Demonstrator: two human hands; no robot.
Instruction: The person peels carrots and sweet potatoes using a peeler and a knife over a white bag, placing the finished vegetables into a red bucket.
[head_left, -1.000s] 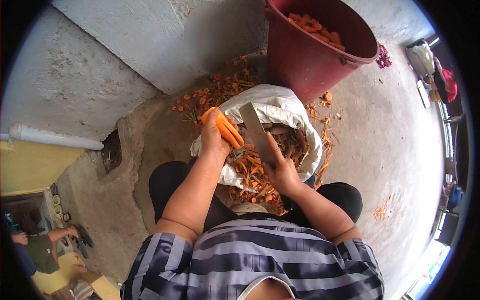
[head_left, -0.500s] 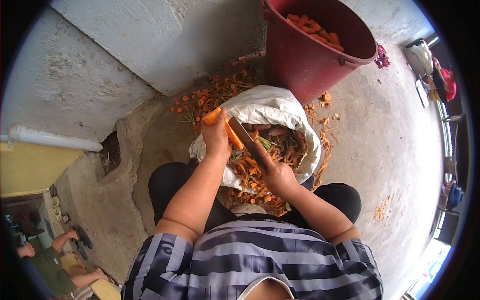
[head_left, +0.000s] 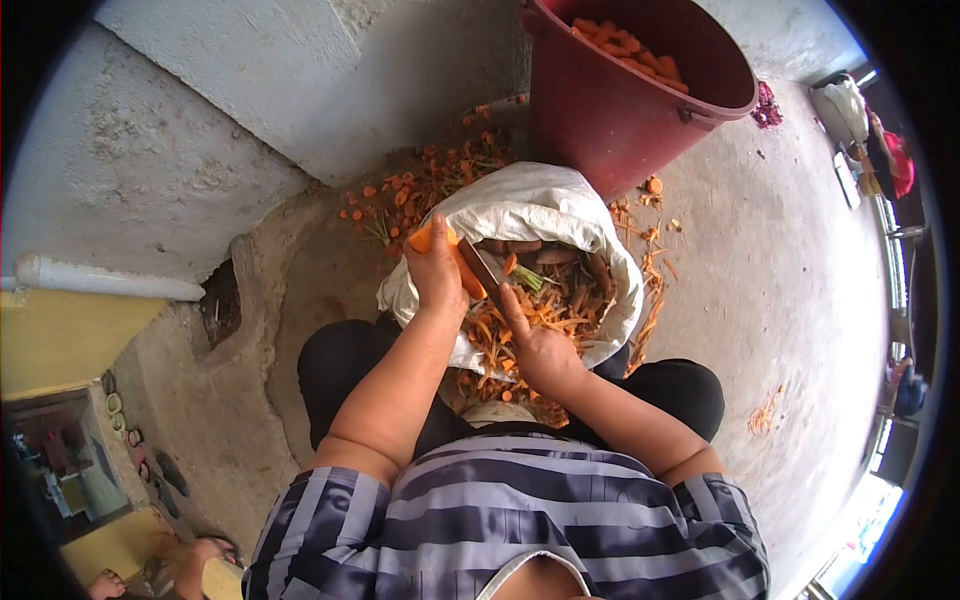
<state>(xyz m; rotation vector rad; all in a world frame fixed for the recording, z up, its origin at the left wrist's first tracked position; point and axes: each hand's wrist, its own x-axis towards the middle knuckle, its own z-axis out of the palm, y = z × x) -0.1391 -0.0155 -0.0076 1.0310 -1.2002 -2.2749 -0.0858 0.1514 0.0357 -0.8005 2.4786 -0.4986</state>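
A peeled orange carrot is gripped in my left hand, with its thick end showing above the thumb. Against the carrot's right side lies the dark blade of a knife. My right hand is closed round the knife's handle, which the fingers hide, and its index finger stretches along the blade. Both hands are over the mouth of a white woven sack with a rolled rim. Inside the sack are orange peelings, unpeeled carrots and a bit of green stalk.
A large red bucket holding peeled carrots stands just beyond the sack. Carrot tops and scraps litter the floor beside the wall. Another person's leg shows at lower left, and someone in red is at far right.
The knife has shifted slightly left and tilted closer along the carrot, and my right hand has moved a little left with it. The person at lower left has sunk mostly out of view.
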